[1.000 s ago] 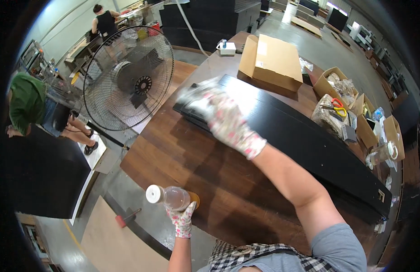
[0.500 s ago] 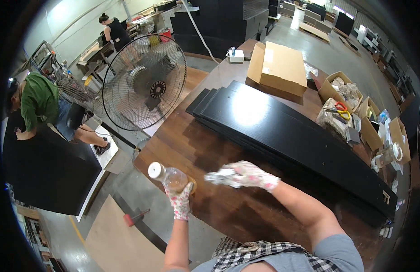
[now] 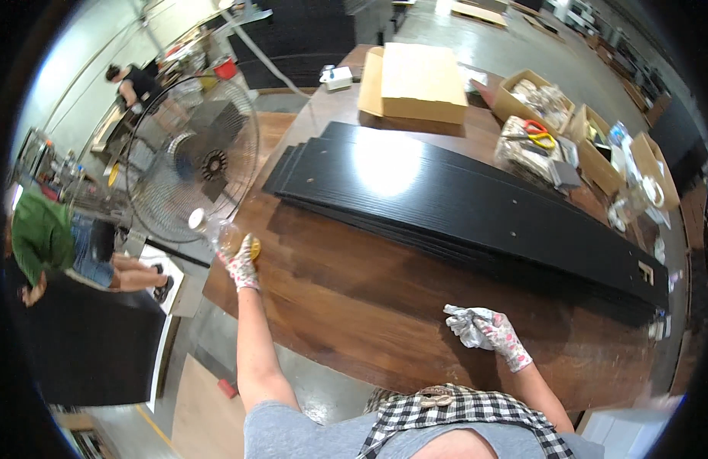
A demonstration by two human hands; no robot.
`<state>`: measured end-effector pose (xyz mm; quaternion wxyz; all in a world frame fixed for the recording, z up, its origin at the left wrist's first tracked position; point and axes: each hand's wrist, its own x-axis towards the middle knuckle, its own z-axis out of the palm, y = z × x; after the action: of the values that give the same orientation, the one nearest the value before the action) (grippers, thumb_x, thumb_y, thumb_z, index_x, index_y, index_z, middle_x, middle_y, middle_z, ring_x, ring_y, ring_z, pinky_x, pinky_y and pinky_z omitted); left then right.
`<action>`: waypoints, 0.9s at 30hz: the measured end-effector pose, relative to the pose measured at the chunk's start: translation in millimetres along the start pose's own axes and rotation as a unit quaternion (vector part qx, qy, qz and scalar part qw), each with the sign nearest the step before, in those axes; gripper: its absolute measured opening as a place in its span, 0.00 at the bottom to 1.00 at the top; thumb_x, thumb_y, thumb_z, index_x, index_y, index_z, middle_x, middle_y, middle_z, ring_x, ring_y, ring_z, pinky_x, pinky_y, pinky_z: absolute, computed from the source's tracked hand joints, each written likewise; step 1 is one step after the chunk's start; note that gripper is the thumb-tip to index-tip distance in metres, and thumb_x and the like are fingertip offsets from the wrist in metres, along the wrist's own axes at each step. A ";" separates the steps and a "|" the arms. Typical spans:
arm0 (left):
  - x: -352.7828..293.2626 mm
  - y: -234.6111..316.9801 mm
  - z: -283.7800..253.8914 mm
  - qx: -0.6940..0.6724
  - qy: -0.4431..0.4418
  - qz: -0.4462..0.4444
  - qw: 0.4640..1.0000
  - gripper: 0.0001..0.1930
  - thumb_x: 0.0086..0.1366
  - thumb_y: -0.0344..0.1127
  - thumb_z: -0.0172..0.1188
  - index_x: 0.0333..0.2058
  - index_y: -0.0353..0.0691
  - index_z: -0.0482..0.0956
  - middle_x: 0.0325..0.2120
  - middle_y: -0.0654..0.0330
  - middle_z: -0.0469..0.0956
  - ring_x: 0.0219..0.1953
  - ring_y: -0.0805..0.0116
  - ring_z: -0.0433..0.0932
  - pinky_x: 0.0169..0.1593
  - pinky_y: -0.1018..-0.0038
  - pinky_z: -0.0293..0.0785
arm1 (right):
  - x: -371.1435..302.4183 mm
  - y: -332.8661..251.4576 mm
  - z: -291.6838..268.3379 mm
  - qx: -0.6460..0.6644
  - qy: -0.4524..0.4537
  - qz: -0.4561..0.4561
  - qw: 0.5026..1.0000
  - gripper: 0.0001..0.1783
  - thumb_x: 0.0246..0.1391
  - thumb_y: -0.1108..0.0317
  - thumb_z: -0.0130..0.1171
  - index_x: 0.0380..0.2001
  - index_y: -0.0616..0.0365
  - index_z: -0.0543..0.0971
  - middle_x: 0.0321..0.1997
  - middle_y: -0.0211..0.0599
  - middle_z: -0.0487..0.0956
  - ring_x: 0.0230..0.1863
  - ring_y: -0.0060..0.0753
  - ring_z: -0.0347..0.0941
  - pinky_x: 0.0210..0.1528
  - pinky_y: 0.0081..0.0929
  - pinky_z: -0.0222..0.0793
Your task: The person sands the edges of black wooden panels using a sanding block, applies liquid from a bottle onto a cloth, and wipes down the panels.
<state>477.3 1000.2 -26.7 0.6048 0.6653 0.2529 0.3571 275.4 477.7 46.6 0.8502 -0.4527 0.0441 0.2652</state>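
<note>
I am wearing pink-patterned white gloves [image 3: 511,349] on my left hand [image 3: 240,265] and right hand [image 3: 502,339], a grey short-sleeved shirt [image 3: 271,430], and a black-and-white checked apron [image 3: 478,404] bearing a beige knot [image 3: 436,399].

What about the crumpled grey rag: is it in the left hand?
No: the flower-gloved right hand holds the crumpled grey rag, while the left hand grips a clear, white-capped bottle.

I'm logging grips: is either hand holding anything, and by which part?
The left hand holds a clear bottle around its lower body; the right hand holds a crumpled pale cloth by its right end.
</note>
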 end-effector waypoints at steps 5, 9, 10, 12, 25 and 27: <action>-0.7 -5.5 -3.4 -0.015 -0.006 -0.075 0.997 0.42 0.49 0.36 0.74 0.60 0.38 0.58 0.53 0.53 0.68 0.48 0.60 0.72 0.52 0.66 0.74 | -16.2 -2.3 -4.2 -0.221 0.152 0.004 0.963 0.19 0.62 0.58 0.48 0.46 0.60 0.80 0.37 0.35 0.83 0.31 0.19 0.75 0.31 0.15 0.69; -48.4 -12.9 -10.3 0.307 0.095 0.134 0.937 0.40 0.56 0.43 0.68 0.60 0.31 0.57 0.57 0.44 0.63 0.53 0.53 0.70 0.58 0.63 0.69 | -37.2 12.1 -56.7 -0.193 0.168 -0.016 0.967 0.14 0.61 0.61 0.49 0.43 0.53 0.81 0.36 0.28 0.83 0.34 0.19 0.76 0.40 0.20 0.71; -63.0 -6.4 -4.9 0.223 0.069 0.165 0.958 0.37 0.59 0.41 0.65 0.60 0.31 0.58 0.57 0.43 0.64 0.54 0.52 0.70 0.59 0.63 0.67 | -44.1 7.4 -53.4 -0.242 0.192 -0.042 0.950 0.13 0.60 0.65 0.51 0.42 0.59 0.80 0.38 0.33 0.82 0.39 0.23 0.76 0.42 0.21 0.72; -91.8 24.3 17.1 0.136 0.051 0.209 0.967 0.24 0.64 0.32 0.58 0.57 0.31 0.64 0.54 0.47 0.68 0.54 0.54 0.70 0.61 0.65 0.64 | -54.7 -5.1 -43.1 -0.268 0.202 -0.079 0.939 0.12 0.59 0.66 0.52 0.41 0.57 0.80 0.40 0.31 0.81 0.42 0.25 0.75 0.48 0.24 0.70; -365.1 236.8 289.7 -0.012 -0.572 0.486 0.660 0.20 0.61 0.31 0.59 0.52 0.38 0.71 0.50 0.47 0.72 0.54 0.48 0.70 0.58 0.62 0.65 | -117.6 -16.0 -117.9 0.061 0.303 -0.210 0.928 0.12 0.58 0.68 0.56 0.40 0.66 0.75 0.47 0.52 0.77 0.44 0.46 0.77 0.45 0.42 0.78; -395.7 244.4 335.5 0.140 -0.595 0.515 0.601 0.25 0.65 0.46 0.53 0.56 0.39 0.68 0.54 0.47 0.70 0.57 0.51 0.67 0.61 0.61 0.61 | -128.7 -22.4 -132.4 0.214 0.237 -0.211 0.924 0.13 0.58 0.67 0.57 0.41 0.67 0.74 0.48 0.57 0.76 0.44 0.51 0.76 0.44 0.47 0.77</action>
<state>471.9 452.3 142.8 0.2371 0.8272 -0.5005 0.0947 198.1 309.7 26.2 0.9278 -0.3083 0.2036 -0.0513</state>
